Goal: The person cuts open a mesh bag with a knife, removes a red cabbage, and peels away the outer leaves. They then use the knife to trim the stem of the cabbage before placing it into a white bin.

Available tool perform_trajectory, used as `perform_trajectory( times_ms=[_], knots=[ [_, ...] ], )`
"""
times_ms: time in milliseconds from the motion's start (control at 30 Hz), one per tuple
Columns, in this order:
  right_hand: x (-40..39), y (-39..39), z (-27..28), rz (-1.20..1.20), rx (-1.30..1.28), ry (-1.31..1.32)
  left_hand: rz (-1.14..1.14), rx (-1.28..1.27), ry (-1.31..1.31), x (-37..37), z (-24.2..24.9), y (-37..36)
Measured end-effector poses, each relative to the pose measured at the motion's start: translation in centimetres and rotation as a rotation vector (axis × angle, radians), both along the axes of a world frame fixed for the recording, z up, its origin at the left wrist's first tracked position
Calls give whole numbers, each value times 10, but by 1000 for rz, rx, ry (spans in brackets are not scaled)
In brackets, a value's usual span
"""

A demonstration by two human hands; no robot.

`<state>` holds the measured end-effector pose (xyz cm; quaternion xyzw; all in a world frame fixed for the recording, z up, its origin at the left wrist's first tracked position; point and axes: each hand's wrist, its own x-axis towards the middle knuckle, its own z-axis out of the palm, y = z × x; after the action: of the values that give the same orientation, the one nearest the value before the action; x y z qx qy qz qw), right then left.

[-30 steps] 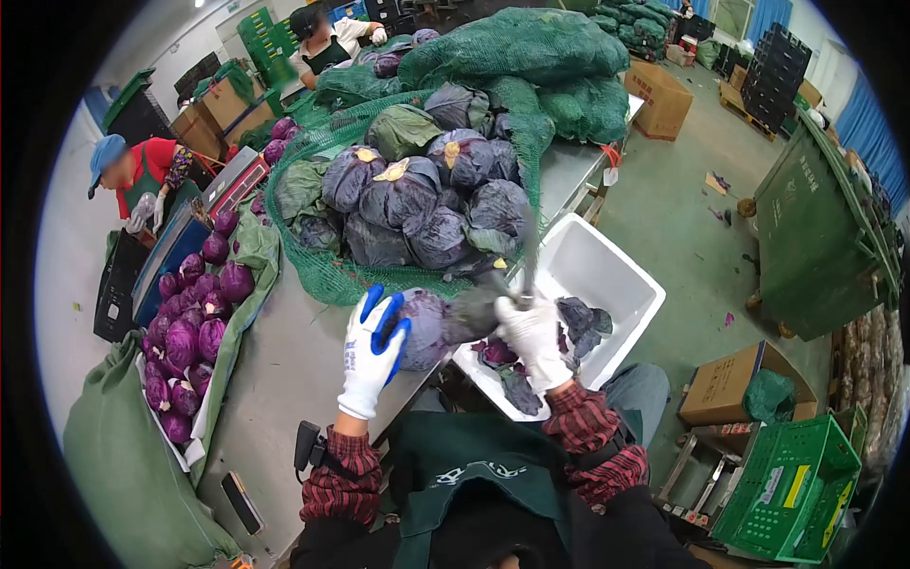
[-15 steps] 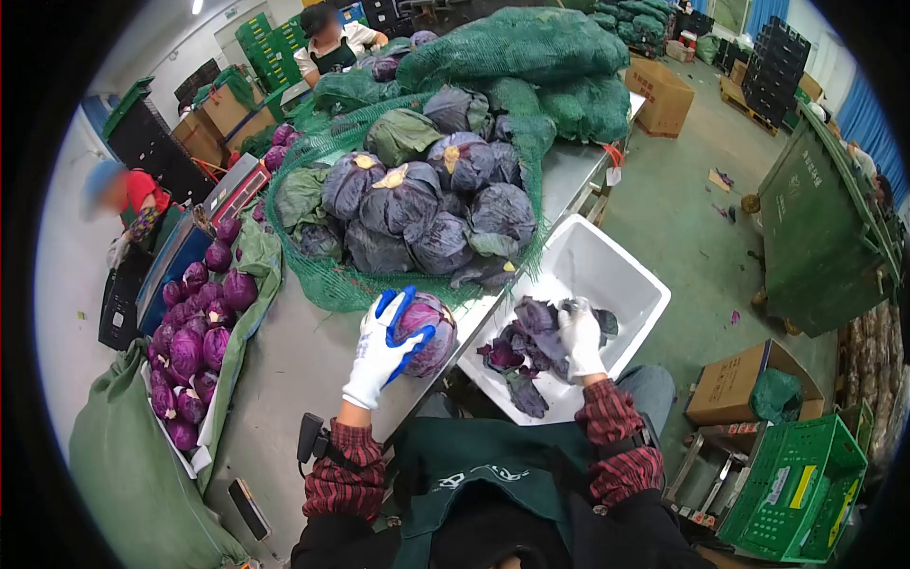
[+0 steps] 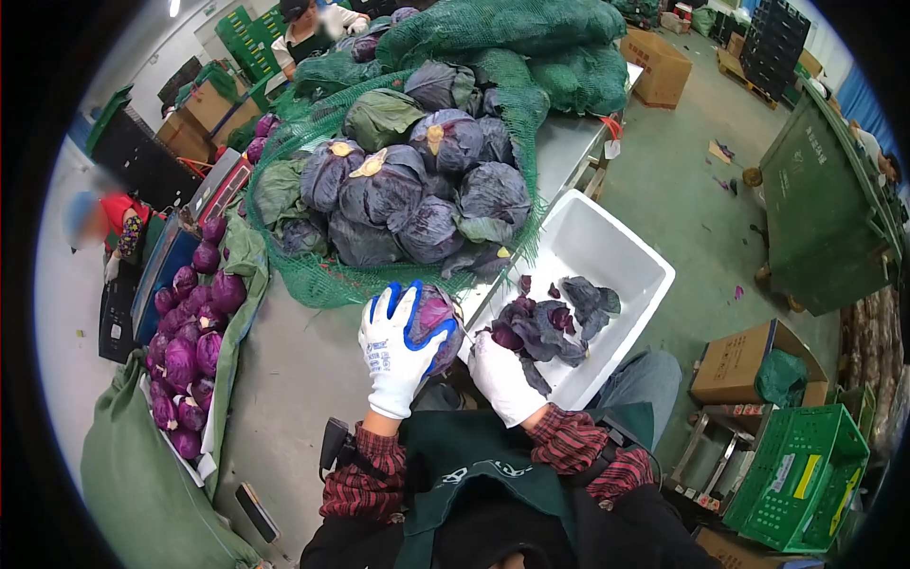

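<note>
My left hand (image 3: 396, 346), in a white and blue glove, wraps round a purple cabbage (image 3: 439, 318) at the edge of the metal table (image 3: 294, 379). Close to the cabbage's right side is my right hand (image 3: 504, 377), white-gloved, its fingers drawn together; a thin thing shows at the fingertips, too small to name. Loose dark leaves (image 3: 550, 327) lie in the white tub (image 3: 649, 284) beside the table. Behind the held cabbage, an open green net bag (image 3: 327, 284) holds several dark cabbages (image 3: 381, 194).
Peeled cabbages (image 3: 194, 346) fill a green-cloth-lined container at left. Two people, one in red (image 3: 123, 213) and one at the back (image 3: 313, 33), are nearby. At right stand a green bin (image 3: 820, 204), a cardboard box (image 3: 735, 365) and a green crate (image 3: 791, 479).
My right hand has left the leaves in the tub and moved left to the cabbage. My left hand and the cabbage have shifted slightly right. The view has tilted a little.
</note>
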<state>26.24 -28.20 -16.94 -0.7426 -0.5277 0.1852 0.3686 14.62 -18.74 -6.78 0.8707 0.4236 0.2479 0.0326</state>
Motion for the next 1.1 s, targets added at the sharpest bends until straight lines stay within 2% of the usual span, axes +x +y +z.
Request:
perform_trajectory(
  times_ms=[67, 100, 167, 200, 267, 333, 367, 400, 433, 467, 533, 600, 733, 800, 867, 900, 933, 967, 1000, 1067, 1100],
  knots=[
    [-9, 7, -49, -161, 239, -314, 1, 27, -30, 2, -2, 6],
    [-7, 2, -14, -101, 307, -219, -18, -21, -68, 0, -3, 14],
    [-8, 15, -15, -69, 319, -199, -94, -140, -155, -8, -8, 43],
    [-9, 23, -15, -41, 338, -180, -183, -294, -277, -13, -5, 58],
    [-5, 41, -8, -10, 372, -209, -186, -629, -515, -15, -11, 85],
    [0, 53, 4, 59, 491, -384, -168, -756, -619, -16, -9, 96],
    [6, 50, 13, 91, 413, -367, -145, -663, -597, -15, -15, 93],
    [10, 47, 16, 104, 223, -318, -122, -568, -572, -11, -20, 86],
    [15, 36, 16, 108, 168, -306, -69, -309, -290, -4, -9, 62],
    [19, 25, 17, 107, 120, -294, -30, -79, -165, 2, -12, 37],
    [26, 19, 23, 32, -106, -182, 15, 30, 77, 22, 4, 6],
    [34, 19, 23, 121, -162, -113, 21, 13, 109, 30, 5, 9],
    [9, 39, -21, -20, 47, -248, -68, -87, -40, 12, -5, 37],
    [8, 49, -24, 2, -50, -214, -89, -113, -85, -10, -9, 44],
    [11, 47, -22, 27, -61, -184, -204, -378, -547, -38, -20, 44],
    [12, 44, -6, 26, -132, 175, -262, -411, -623, -51, -25, 40],
    [11, 39, 11, 26, -203, 535, -222, -409, -587, -66, -33, 39],
    [3, 32, 25, 44, -179, 892, -207, -536, -716, -70, -31, 29],
    [-4, 27, 35, 101, -184, 1075, -188, -663, -844, -71, -28, 20],
    [-25, 38, 31, 80, -23, 1174, -211, -687, -894, -73, -27, 15],
    [-24, 38, 48, 23, -85, 1199, -243, -714, -938, -71, -25, 17]
  ],
)
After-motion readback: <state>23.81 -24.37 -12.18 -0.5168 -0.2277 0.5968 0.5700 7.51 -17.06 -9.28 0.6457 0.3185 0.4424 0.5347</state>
